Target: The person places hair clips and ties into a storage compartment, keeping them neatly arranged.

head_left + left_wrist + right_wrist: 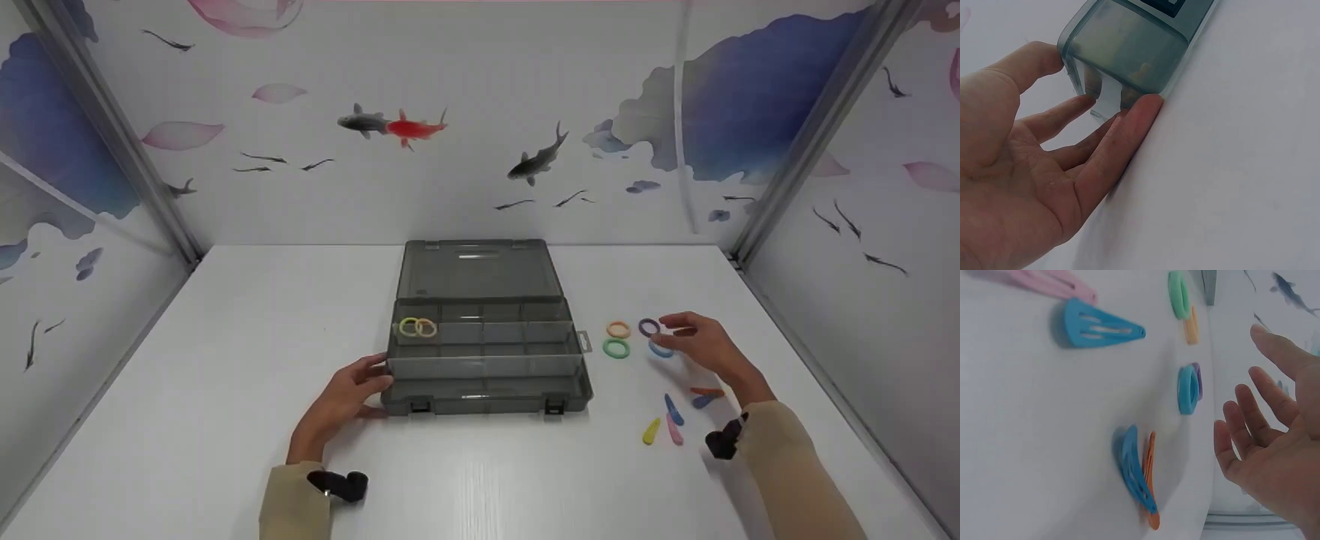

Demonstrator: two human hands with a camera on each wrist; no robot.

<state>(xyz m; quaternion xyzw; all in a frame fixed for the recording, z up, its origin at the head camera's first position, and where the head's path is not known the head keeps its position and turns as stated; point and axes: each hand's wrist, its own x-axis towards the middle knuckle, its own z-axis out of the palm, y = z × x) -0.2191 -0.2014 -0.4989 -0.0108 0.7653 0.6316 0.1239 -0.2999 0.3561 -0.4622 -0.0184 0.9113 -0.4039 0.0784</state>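
Observation:
My left hand [343, 395] rests its fairly straight fingertips against the left side of a grey see-through compartment box [487, 405], whose lid [480, 274] lies back. In the left wrist view, the fingers [1120, 143] touch the box's corner [1123, 45]. Holding nothing, my right hand [701, 345] hovers with spread fingers over a blue hair tie [661, 349] and a purple hair tie [649, 326]. Left of these lie an orange hair tie [619, 329] and a green hair tie [616, 349]. Two overlapping yellowish hair ties [418, 327] sit in the box's left part.
Nearer me on the right of the white table [480, 480] lie snap hair clips: yellow [651, 431], pink [675, 430], blue [673, 409], orange [707, 391] and a second blue clip [705, 401]. Printed wall panels [480, 180] stand behind and at both sides.

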